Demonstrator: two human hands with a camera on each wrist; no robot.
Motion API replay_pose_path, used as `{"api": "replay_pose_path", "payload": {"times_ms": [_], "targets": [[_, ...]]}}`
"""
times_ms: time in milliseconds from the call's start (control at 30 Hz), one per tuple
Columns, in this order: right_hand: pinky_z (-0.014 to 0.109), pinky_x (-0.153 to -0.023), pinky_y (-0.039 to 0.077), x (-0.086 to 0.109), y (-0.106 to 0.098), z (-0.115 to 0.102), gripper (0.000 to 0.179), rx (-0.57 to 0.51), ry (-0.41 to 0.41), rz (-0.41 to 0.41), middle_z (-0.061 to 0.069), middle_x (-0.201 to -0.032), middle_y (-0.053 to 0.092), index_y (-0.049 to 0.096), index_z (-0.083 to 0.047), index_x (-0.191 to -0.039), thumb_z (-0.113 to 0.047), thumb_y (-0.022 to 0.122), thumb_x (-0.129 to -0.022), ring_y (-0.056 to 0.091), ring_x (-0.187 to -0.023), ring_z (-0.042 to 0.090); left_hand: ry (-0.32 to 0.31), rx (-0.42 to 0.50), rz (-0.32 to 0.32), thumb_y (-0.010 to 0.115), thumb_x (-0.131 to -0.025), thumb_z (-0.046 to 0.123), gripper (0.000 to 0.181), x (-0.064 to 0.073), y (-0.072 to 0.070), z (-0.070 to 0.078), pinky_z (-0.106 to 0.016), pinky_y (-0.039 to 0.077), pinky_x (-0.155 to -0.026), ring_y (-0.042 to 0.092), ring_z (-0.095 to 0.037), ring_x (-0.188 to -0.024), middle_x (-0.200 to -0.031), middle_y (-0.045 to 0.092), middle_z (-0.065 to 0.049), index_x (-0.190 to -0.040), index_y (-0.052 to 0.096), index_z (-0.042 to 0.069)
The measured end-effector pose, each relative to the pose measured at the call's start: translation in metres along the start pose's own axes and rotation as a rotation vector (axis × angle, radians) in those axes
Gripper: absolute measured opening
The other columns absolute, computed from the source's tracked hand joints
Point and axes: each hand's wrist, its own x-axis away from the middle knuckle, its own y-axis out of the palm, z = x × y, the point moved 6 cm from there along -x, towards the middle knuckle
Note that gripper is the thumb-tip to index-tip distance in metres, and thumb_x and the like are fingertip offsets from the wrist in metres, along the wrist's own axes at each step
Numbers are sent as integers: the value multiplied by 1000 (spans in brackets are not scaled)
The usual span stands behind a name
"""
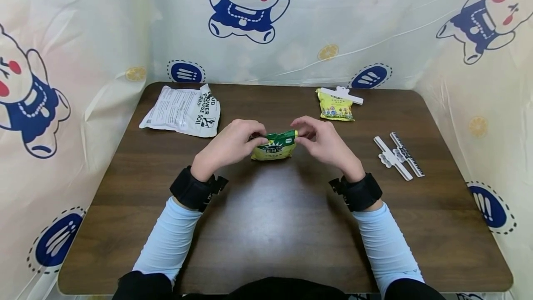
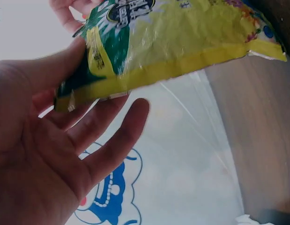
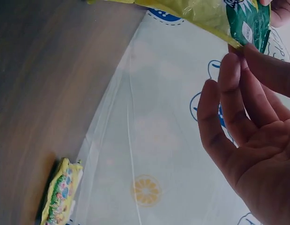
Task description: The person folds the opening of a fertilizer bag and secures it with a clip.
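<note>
- While both your hands work on the green-and-yellow packet point(image 1: 272, 152), the head view puts it mid-table between them; whether its base touches the tabletop point(image 1: 270, 244) cannot be told.
- Same view: left hand point(image 1: 233, 145) pinches the green top's left corner, right hand point(image 1: 320, 140) its right corner. Judgement: step in hand is straightening that top edge; keep both pinches level and draw it gently taut, since squeezing the body would likely buckle it.
- Left wrist view: your thumb lies on the packet's face, pressing toward fingers partly hidden behind; the lower fingers spread away, clear of the film. Judgement: leave them so.
- Right wrist view: your thumb and forefinger close on the corner; the other fingers bend loosely, apart from the packet. Judgement: a light grip should suffice; slick film may slip.
</note>
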Motion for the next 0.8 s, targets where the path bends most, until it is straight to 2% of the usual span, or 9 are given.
{"api": "replay_pose_path", "payload": {"times_ms": [133,300,433,533,667,800], "targets": [[48,-74,57,1,-2,0,22,-21,4,23,17,-94,75,60,-3,-110,5,73,-94,68,-82,25,15,32,29,72,-100,16,7,-2,1,-1,-38,51,-67,59,-20,-74,-87,71,-4,-96,75,12],[48,-75,58,1,-2,0,10,-7,-9,-15,16,-94,72,65,-3,-100,6,69,-96,67,-84,26,11,85,29,71,-101,16,7,-4,4,-3,-38,51,-67,60,-19,-75,-90,73,-4,-99,76,11],[48,-78,58,2,-1,-1,10,-2,-15,-40,15,-96,74,68,-3,-104,4,68,-98,68,-87,26,-8,116,38,72,-100,16,8,-3,6,-6,-39,51,-67,61,-19,-75,-91,76,-4,-100,77,10],[49,-79,58,3,1,-1,13,14,-8,-65,14,-96,73,67,-3,-108,1,71,-96,67,-87,26,-28,134,46,72,-100,17,11,-4,8,-7,-41,56,-73,67,-19,-85,-100,79,-6,-107,77,10],[53,-81,58,3,4,2,22,44,21,-117,13,-98,72,67,-5,-114,-2,76,-94,65,-88,28,-68,162,50,72,-100,16,20,-4,9,-9,-46,59,-87,71,-21,-106,-116,78,-9,-119,73,10],[57,-90,56,3,8,5,28,81,40,-155,14,-112,72,68,-5,-120,-6,78,-94,66,-101,34,-87,175,56,72,-100,15,24,-5,10,-10,-48,59,-88,71,-25,-109,-119,77,-11,-123,69,10]]}}
